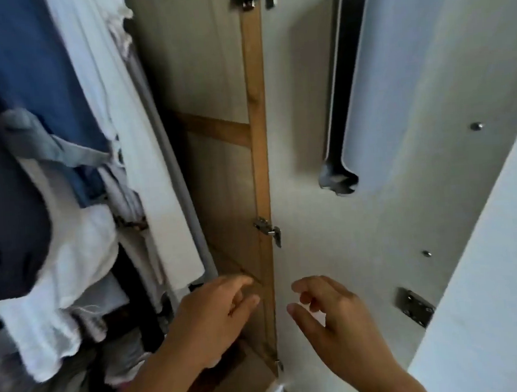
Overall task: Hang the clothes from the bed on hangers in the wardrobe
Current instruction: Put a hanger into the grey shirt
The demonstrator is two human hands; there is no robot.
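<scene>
Nearest, both hands reach forward empty, fingers loosely spread and slightly curled, nothing held in either. The left hand (217, 318) hovers in front of the wardrobe's wooden side frame (259, 153), low down by the interior floor, and the right hand (329, 310) hangs just beside it in front of the inner face of the open white door (307, 131). Neither appears to touch a surface, though blur makes that hard to settle. What the coming move turns on, I judge, is that the clothes lie to the left of both hands, so the left hand is the nearer one. The wardrobe is the container here, and it is already well filled: a white garment (82, 269) bunches lowest and closest, a dark navy piece (8, 219) sits beside it at the far left, and a blue garment (28, 68) hangs above them, all with their long axes running up and down. No bare hanger shows, and the bed is out of view, so any clothes left to hang cannot be seen. Farther up, a metal hinge (269, 230) joins frame and door, and a long dark handle (340, 98) runs down the neighbouring panel.
</scene>
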